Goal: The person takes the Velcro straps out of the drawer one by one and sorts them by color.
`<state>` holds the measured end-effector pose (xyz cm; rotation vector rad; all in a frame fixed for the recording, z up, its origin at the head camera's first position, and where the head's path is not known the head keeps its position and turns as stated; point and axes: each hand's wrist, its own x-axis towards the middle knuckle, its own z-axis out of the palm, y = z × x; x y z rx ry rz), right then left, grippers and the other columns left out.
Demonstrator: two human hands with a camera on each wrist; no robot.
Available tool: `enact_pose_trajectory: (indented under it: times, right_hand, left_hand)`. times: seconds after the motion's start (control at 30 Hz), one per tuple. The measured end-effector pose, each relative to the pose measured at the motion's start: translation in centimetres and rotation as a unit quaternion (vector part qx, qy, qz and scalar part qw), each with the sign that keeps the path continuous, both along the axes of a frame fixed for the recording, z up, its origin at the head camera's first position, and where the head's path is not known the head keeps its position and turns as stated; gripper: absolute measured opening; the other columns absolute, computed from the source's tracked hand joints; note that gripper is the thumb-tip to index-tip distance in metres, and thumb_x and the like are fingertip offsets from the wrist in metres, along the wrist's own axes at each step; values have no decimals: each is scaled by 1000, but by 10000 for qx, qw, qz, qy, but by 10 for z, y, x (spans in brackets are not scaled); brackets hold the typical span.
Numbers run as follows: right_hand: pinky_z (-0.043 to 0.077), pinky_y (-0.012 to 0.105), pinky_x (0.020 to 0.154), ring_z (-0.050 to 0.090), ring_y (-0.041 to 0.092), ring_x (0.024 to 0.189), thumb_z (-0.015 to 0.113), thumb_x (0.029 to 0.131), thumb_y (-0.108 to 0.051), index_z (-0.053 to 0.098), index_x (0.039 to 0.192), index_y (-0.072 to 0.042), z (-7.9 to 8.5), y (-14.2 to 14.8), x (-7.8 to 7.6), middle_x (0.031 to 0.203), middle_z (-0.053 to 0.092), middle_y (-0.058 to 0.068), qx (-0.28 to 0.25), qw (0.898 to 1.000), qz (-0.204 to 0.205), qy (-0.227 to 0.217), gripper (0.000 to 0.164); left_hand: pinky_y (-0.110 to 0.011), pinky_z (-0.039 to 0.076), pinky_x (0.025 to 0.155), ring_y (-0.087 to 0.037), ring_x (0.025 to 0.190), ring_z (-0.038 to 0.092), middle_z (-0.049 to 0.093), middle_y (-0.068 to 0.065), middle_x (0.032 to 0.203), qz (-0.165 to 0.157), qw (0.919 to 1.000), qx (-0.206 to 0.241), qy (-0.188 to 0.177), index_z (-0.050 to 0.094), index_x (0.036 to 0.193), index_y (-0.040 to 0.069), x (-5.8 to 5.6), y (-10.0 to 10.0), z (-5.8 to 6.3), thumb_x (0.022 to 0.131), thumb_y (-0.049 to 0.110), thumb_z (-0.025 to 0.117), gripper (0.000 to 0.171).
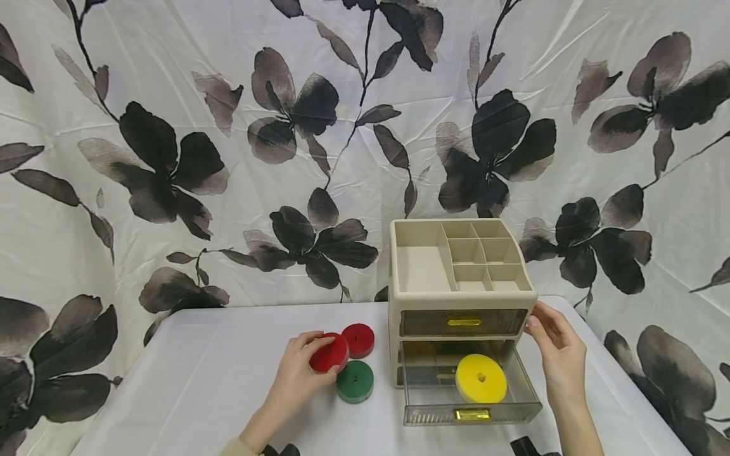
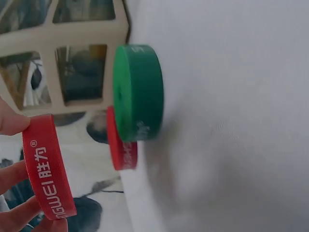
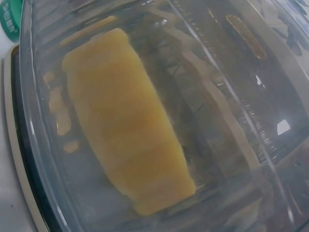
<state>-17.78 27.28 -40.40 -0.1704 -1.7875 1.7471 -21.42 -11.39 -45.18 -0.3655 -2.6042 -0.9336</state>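
Observation:
My left hand (image 1: 305, 364) grips a red roll of strap tape (image 1: 329, 353) by its rim, thumb on one side and fingers on the other. In the left wrist view this roll (image 2: 49, 166) shows white lettering on its band. Close beside it on the table lie a second red roll (image 1: 358, 341) and a green roll (image 1: 355, 381). My right hand (image 1: 561, 348) is at the right side of a cream drawer organizer (image 1: 463, 296), fingertips right at its wall. The lower, see-through drawer (image 1: 422, 396) is pulled out, with a yellow roll (image 1: 481, 379) in it.
The upper drawer (image 1: 433, 322) of the organizer is closed, and its top has several compartments (image 1: 422, 259). A white-covered table (image 1: 228, 354) runs up to a flower-patterned cloth (image 1: 371, 164) behind. A black object (image 1: 527, 446) shows at the front edge beside the right forearm.

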Motion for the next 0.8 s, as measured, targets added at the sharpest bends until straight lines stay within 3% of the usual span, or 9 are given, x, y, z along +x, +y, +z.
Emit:
enact_pose_trajectory:
  times: [0.33,0.57,0.8]
  right_hand:
    - [50,7,80,64,-1,96,60,92,-3,59,125,1,0,0,0,107,66,-13,-66,10000,35,8,33]
    - [50,7,80,63,-2,97,60,92,-4,60,125,0,1,0,0,107,66,-13,-68,9999,3,-81,33]
    - [50,8,80,63,-1,99,60,93,-4,59,126,1,0,1,-1,108,65,-13,2,9999,-11,-112,34]
  left_hand:
    - [-45,57,79,-33,107,54,60,-16,119,29,9996,-2,-267,70,109,5,-29,-10,-14,71,14,80,40]
    - [-43,53,80,-33,101,54,62,-18,114,52,9998,-182,-59,71,104,3,-43,-17,-25,71,14,79,36]
    - [-43,52,81,-33,102,54,62,-18,113,168,9993,-267,-197,72,104,5,-55,-21,-32,71,16,79,35]
